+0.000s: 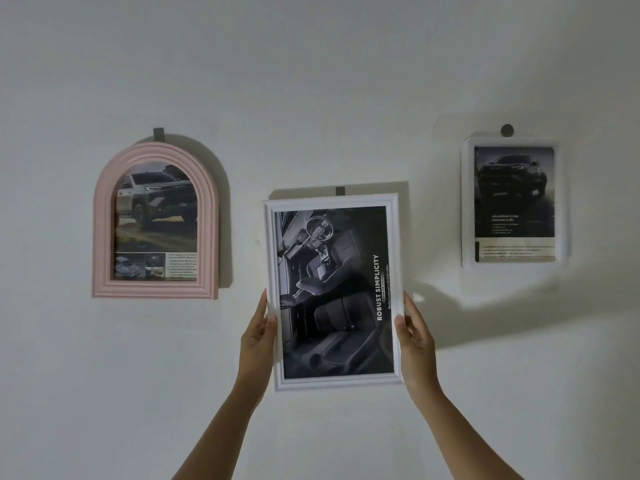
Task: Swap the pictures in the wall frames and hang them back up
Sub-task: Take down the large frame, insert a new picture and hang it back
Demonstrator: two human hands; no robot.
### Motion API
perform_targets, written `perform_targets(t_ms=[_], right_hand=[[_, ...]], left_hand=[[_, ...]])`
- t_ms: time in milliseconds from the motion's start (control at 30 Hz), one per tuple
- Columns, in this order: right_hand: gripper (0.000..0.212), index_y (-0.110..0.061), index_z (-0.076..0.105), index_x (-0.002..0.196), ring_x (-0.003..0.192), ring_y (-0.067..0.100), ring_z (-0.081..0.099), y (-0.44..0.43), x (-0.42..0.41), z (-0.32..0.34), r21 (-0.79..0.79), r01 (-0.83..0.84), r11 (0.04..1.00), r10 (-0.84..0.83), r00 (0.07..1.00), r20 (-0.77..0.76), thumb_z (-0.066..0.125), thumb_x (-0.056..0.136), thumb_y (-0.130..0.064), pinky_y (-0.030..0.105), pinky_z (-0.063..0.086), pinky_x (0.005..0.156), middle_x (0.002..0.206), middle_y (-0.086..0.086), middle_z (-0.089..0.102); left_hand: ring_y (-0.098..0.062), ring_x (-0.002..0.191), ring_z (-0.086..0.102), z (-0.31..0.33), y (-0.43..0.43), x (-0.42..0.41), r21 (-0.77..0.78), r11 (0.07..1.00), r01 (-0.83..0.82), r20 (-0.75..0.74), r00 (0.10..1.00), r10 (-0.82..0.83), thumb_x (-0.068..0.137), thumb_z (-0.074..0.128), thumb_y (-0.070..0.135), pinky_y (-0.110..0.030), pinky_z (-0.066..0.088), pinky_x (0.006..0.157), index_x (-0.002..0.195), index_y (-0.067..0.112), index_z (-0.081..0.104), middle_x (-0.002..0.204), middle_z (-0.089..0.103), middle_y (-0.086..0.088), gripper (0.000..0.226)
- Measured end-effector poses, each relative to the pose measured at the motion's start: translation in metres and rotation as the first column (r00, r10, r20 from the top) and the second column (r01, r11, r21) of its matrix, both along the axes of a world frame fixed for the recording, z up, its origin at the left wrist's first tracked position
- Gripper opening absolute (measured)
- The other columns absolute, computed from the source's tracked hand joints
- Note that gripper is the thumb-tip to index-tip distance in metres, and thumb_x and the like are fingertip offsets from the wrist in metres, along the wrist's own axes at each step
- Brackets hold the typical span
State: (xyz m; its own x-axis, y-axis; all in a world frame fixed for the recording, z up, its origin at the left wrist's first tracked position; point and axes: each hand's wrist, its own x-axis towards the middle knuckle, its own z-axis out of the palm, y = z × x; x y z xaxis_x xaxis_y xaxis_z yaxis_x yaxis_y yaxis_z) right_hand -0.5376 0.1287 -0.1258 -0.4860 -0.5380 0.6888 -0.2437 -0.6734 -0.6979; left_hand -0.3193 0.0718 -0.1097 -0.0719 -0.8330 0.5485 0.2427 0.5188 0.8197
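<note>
A white rectangular frame (333, 292) with a dark car-interior picture, turned sideways, is held up against the wall just below a grey hook (340, 190). My left hand (258, 336) grips its left edge, thumb on the front. My right hand (414, 336) grips its right edge the same way. A pink arched frame (155, 221) with a silver pickup picture hangs at the left from its hook (158, 133). A white rounded frame (515, 204) with a dark truck picture hangs at the right from a round hook (507, 129).
The plain white wall (311, 81) fills the whole view. Shadows of the frames and my arms fall to the right on it.
</note>
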Motion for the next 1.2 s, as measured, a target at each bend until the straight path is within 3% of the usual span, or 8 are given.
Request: perform_targets(t_ms=[133,200,300,433,667,800,900,1200], right_hand=[[0.039,-0.031,0.039,0.130,0.124,-0.007,0.039,0.006,0.008,0.005,-0.046,0.027,0.999,-0.025,0.998,0.053,0.044,0.096,-0.013,-0.001,0.033,0.094,0.139,-0.013,0.041],[0.039,-0.029,0.040,0.131,0.117,-0.017,0.041,0.007,0.009,0.012,-0.096,0.038,0.995,-0.030,0.996,0.082,0.044,0.096,-0.012,-0.002,0.033,0.092,0.137,-0.014,0.041],[0.042,-0.019,0.040,0.137,0.125,-0.005,0.039,0.006,0.006,0.029,-0.152,0.052,0.987,-0.035,0.992,0.117,0.043,0.096,-0.008,-0.002,0.032,0.093,0.137,-0.014,0.041],[0.042,-0.018,0.041,0.138,0.114,-0.015,0.042,0.001,-0.003,0.049,-0.122,0.060,0.991,-0.050,0.995,0.086,0.042,0.097,-0.008,-0.005,0.033,0.085,0.136,-0.016,0.039],[0.042,-0.019,0.038,0.139,0.131,0.004,0.033,-0.005,-0.010,0.026,-0.053,0.073,0.996,-0.070,0.996,0.047,0.042,0.097,-0.013,-0.002,0.031,0.092,0.137,-0.016,0.036],[0.043,-0.021,0.037,0.140,0.134,0.008,0.034,-0.002,-0.008,0.006,-0.010,0.078,0.997,-0.078,0.996,0.037,0.041,0.097,-0.016,0.015,0.031,0.102,0.138,-0.014,0.038],[0.043,-0.022,0.036,0.139,0.135,0.012,0.035,0.001,-0.005,-0.007,0.025,0.086,0.996,-0.087,0.995,0.042,0.041,0.097,-0.016,0.022,0.031,0.106,0.139,-0.013,0.038],[0.043,-0.022,0.036,0.140,0.128,0.005,0.034,0.004,-0.006,-0.010,0.072,0.113,0.991,-0.113,0.994,-0.003,0.040,0.098,-0.017,0.023,0.030,0.105,0.136,-0.014,0.038]], left_hand=[[-0.023,0.134,0.038,0.009,0.005,-0.002,-0.016,1.000,-0.018,-0.059,0.998,0.017,0.099,0.038,0.018,-0.046,0.030,0.112,0.134,0.043,0.034,0.148,0.037,0.003,0.043],[-0.019,0.138,0.031,0.021,0.012,-0.006,-0.056,0.998,-0.028,-0.076,0.997,0.023,0.099,0.038,0.017,-0.042,0.025,0.114,0.137,0.036,0.034,0.148,0.034,0.007,0.043],[-0.015,0.139,0.027,0.043,0.016,-0.010,-0.126,0.992,-0.023,-0.085,0.996,0.013,0.098,0.039,0.016,-0.038,0.023,0.114,0.141,0.028,0.033,0.148,0.032,0.009,0.045],[-0.019,0.132,0.040,0.060,0.008,-0.013,-0.116,0.993,0.003,-0.042,0.999,-0.008,0.099,0.039,0.016,-0.042,0.027,0.114,0.142,0.030,0.032,0.142,0.043,0.006,0.045],[-0.016,0.140,0.027,0.034,0.002,-0.014,-0.079,0.997,-0.005,0.028,1.000,0.007,0.099,0.038,0.018,-0.036,0.021,0.113,0.143,0.030,0.027,0.150,0.030,0.005,0.047],[-0.017,0.139,0.029,0.015,0.000,-0.014,-0.069,0.997,-0.019,0.047,0.999,0.022,0.099,0.038,0.018,-0.040,0.022,0.116,0.138,0.036,0.026,0.149,0.031,0.007,0.045],[-0.014,0.139,0.028,0.005,0.003,-0.012,-0.057,0.998,-0.014,0.063,0.998,0.018,0.099,0.038,0.017,-0.032,0.022,0.113,0.142,0.028,0.027,0.141,0.032,0.015,0.046],[-0.014,0.135,0.033,-0.002,0.006,-0.010,-0.047,0.998,-0.035,0.089,0.995,0.039,0.098,0.039,0.019,-0.035,0.027,0.112,0.142,0.028,0.028,0.145,0.034,0.009,0.046]])
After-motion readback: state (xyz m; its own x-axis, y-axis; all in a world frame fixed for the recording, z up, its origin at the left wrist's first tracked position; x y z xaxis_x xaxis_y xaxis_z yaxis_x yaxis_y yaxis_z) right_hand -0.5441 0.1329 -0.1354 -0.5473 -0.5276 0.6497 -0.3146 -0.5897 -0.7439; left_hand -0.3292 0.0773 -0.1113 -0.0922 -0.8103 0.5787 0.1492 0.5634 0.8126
